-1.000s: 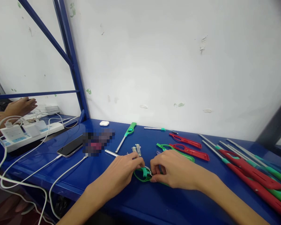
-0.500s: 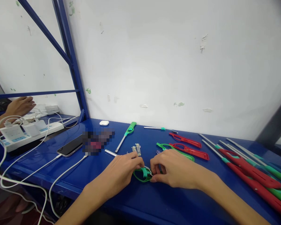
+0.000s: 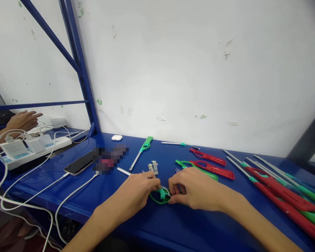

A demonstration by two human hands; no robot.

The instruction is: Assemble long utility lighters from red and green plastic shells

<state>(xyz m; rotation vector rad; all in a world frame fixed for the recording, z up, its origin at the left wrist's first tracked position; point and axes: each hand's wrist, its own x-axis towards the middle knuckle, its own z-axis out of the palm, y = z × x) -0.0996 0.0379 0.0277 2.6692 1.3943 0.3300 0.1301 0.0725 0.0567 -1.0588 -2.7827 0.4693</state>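
A green utility lighter (image 3: 162,202), with its inside partly showing, lies low over the blue table between my hands. My left hand (image 3: 139,189) is closed on its front part, and the metal tube (image 3: 124,171) sticks out beyond that hand to the left. White wire shows by the green trigger piece. My right hand (image 3: 195,189) pinches at the lighter's handle end; its fingertips partly hide what they grip. Just behind the hands lie small clear fuel tanks (image 3: 154,167). Past my right hand are a green shell half (image 3: 208,173) and a red shell half (image 3: 216,169).
A whole green lighter (image 3: 144,148) and a loose metal tube (image 3: 172,143) lie towards the wall. Red and green lighters (image 3: 278,189) are piled at right. At left are a phone (image 3: 80,163), white cables and a power strip (image 3: 39,150). Another person's hand (image 3: 23,120) is beyond the frame.
My left hand and the green trigger piece have shifted very slightly. My right hand stays in place. At far left, the other person's fingers have stretched out a little.
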